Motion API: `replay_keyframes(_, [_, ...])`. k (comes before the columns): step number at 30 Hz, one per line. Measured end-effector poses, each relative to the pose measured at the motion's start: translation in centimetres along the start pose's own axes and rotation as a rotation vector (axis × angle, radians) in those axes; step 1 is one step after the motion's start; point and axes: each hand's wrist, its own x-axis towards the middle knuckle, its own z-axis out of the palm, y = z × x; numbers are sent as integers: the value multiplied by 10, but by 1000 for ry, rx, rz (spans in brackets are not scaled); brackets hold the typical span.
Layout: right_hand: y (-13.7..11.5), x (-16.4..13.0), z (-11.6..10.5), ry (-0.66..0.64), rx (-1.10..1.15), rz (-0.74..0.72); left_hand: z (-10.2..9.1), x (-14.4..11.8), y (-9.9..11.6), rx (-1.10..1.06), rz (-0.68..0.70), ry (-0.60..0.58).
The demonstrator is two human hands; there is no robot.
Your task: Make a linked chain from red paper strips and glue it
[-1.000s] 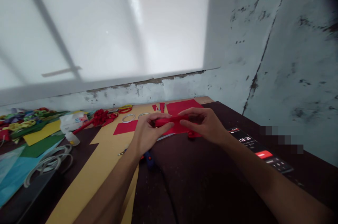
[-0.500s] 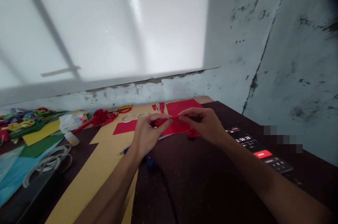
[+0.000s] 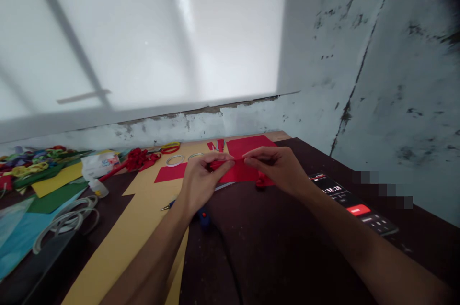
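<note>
My left hand (image 3: 204, 175) and my right hand (image 3: 276, 166) are raised close together over the table, thumb and fingers pinched. Between the fingertips a thin red ribbon-like strip (image 3: 239, 159) is stretched; it is hard to separate from the red sheet (image 3: 247, 144) behind it. Below my right hand a red curled piece (image 3: 260, 180) shows; whether it joins the strip I cannot tell. Under my left wrist lies a blue tool with a pointed metal tip (image 3: 203, 218), its dark cord running toward me. Part of that tool is hidden by my arm.
Yellow-tan card (image 3: 118, 242) covers the table's left middle. Silver rings (image 3: 175, 161), a red ribbon flower (image 3: 137, 159) and scissors (image 3: 170, 147) lie behind. At left are a small white bottle (image 3: 97, 187), coiled cable (image 3: 66, 219) and coloured sheets. A lit phone (image 3: 354, 204) lies right.
Both hands keep their pinch in nearly the same place. Less of the red material shows inside my left hand. The view has shifted very slightly.
</note>
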Motion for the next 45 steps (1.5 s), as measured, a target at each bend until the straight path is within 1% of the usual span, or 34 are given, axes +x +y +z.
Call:
replay_keyframes(2, [-1, 1, -3, -57, -26, 2, 0, 0, 1, 2, -3, -4])
replay_keyframes(4, [-1, 1, -5, -73, -42, 1, -1, 0, 1, -4, 0, -6])
replay_keyframes(7, [1, 1, -4, -17, -55, -5, -1, 0, 1, -10, -11, 7])
replay_keyframes(11, [4, 1, -3, 47, -68, -12, -2, 1, 0, -35, -126, 18])
replay_keyframes(13, [5, 1, -2, 47, -61, -16, -3, 2, -1, -52, -156, 24])
replay_keyframes(15, [4, 1, -2, 22, -48, -26, -2, 1, -2, -58, -158, 29])
replay_keyframes(19, [3, -1, -1, -33, -31, -41, -1, 0, -3, -53, -132, -16])
replay_keyframes(21, [3, -1, -1, -24, -31, -40, 0, 0, -2, -44, -126, -25])
replay_keyframes(26, [4, 1, -3, 44, -27, -25, -1, 1, 3, -51, -159, 48])
replay_keyframes(30, [6, 3, -3, 53, -41, -31, 0, 2, 3, -83, -191, 62])
replay_keyframes(34, [7, 3, -3, 53, -74, -47, 1, 2, 1, -120, -190, 80])
replay_keyframes(39, [4, 2, -4, -33, -93, -73, -1, 3, -2, -111, -181, 38])
replay_keyframes(45, [4, 1, -4, -47, -98, -86, -2, 2, 1, -119, -176, 7])
